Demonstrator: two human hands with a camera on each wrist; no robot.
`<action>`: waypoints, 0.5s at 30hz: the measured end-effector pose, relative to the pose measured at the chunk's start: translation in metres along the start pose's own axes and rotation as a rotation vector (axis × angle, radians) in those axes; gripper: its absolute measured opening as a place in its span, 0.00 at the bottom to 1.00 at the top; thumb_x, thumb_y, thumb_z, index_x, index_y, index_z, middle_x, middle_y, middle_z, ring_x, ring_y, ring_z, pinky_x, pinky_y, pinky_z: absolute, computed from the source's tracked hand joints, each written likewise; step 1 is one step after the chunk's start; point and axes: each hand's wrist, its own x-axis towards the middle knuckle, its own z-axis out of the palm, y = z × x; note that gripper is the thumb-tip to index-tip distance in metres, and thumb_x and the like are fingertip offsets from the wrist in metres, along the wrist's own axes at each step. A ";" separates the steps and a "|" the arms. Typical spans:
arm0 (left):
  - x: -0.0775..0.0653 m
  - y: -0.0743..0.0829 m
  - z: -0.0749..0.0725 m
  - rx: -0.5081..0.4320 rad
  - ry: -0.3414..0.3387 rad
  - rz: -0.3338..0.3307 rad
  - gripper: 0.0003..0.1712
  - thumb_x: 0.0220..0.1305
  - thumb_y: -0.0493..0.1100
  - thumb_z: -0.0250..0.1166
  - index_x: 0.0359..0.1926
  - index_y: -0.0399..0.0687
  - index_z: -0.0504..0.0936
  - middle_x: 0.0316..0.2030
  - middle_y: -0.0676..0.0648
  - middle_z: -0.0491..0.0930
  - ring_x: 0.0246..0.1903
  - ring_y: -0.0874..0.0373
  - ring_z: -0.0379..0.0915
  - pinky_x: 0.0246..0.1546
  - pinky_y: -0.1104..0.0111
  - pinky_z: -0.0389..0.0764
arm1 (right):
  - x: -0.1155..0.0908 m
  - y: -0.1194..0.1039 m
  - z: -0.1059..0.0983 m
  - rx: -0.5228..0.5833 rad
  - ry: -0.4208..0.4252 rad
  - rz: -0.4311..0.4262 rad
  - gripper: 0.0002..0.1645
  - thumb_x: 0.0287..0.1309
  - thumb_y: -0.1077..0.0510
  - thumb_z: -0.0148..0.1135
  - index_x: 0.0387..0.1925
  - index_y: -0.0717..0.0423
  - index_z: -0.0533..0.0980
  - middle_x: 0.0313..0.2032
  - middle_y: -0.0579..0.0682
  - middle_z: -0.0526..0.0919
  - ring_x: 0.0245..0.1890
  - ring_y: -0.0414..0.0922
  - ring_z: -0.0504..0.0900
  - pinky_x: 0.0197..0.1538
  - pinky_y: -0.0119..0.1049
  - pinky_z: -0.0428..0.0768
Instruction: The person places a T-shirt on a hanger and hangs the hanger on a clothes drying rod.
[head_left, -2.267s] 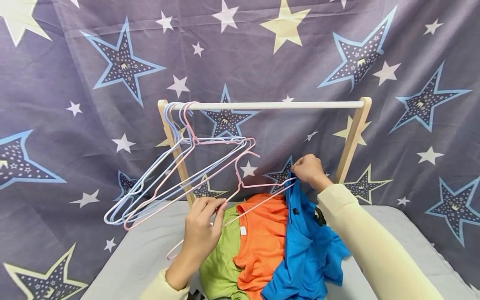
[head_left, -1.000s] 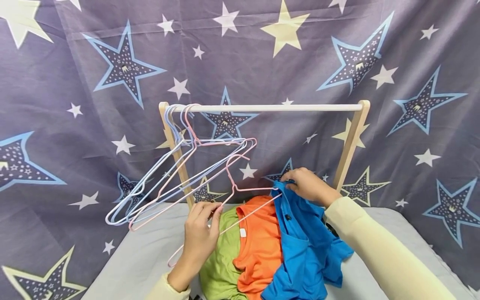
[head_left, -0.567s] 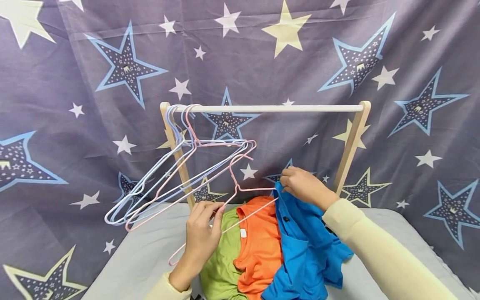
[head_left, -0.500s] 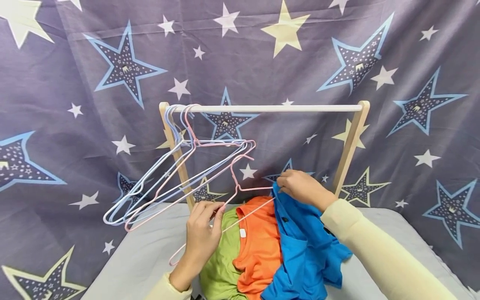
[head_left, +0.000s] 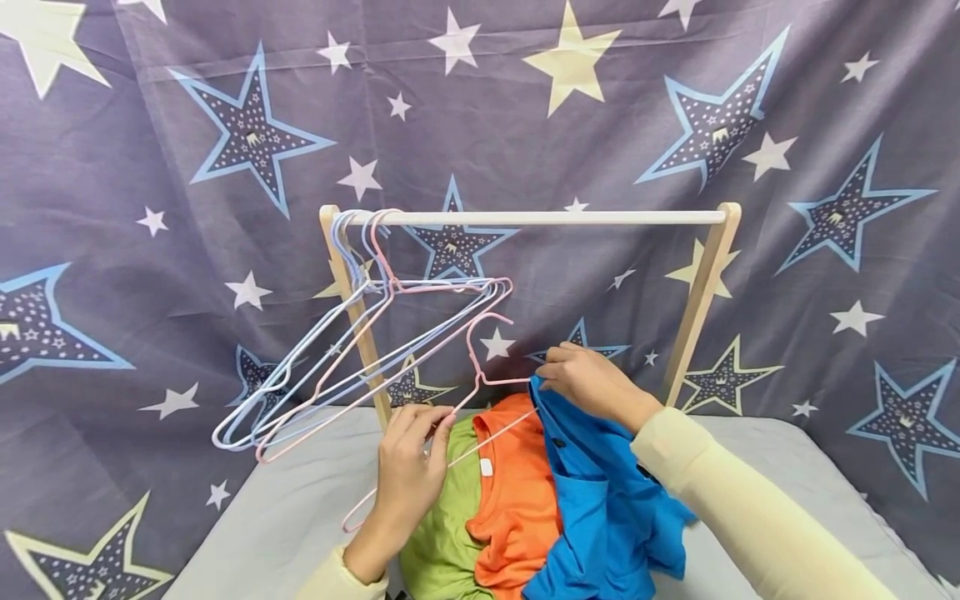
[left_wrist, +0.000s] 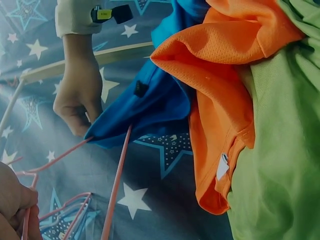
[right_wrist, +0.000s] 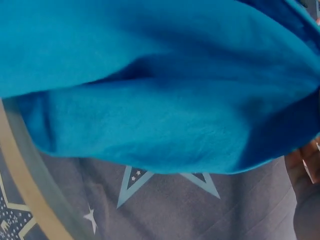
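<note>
My left hand (head_left: 411, 458) pinches the left arm of a pink hanger (head_left: 477, 367), whose hook points up and right. The hanger's right end runs inside a blue shirt (head_left: 607, 508) and is hidden there. My right hand (head_left: 588, 379) pinches the shirt's upper edge around that end. In the left wrist view both pink bars of the hanger (left_wrist: 117, 185) enter the blue cloth (left_wrist: 150, 100), with the right hand (left_wrist: 77, 102) at its tip. Blue cloth (right_wrist: 165, 120) fills much of the right wrist view, with fingers (right_wrist: 307, 200) at the right edge.
An orange shirt (head_left: 517, 500) and a green garment (head_left: 442, 517) lie beside the blue shirt on a grey-covered surface (head_left: 247, 533). Behind stands a rack with a white rail (head_left: 555, 218) and wooden posts. Several blue and pink hangers (head_left: 390, 285) hang at its left end.
My right hand has moved down and left, drawing the blue shirt's edge further along the hanger, so less of its right arm shows. The left hand keeps its pinch and has shifted only slightly.
</note>
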 end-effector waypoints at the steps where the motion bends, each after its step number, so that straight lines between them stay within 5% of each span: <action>1: 0.000 0.000 0.000 -0.002 0.003 0.002 0.05 0.60 0.29 0.71 0.38 0.37 0.88 0.31 0.47 0.81 0.30 0.53 0.73 0.34 0.72 0.72 | 0.000 -0.001 0.001 0.012 0.003 0.006 0.09 0.63 0.60 0.71 0.45 0.56 0.87 0.35 0.48 0.82 0.37 0.43 0.78 0.43 0.36 0.83; 15: 0.001 0.002 0.009 -0.016 -0.002 0.011 0.05 0.59 0.29 0.71 0.38 0.35 0.87 0.32 0.45 0.81 0.31 0.51 0.74 0.36 0.71 0.71 | 0.006 -0.011 0.000 0.050 0.027 0.045 0.09 0.65 0.62 0.68 0.45 0.57 0.87 0.40 0.51 0.88 0.41 0.47 0.86 0.50 0.42 0.85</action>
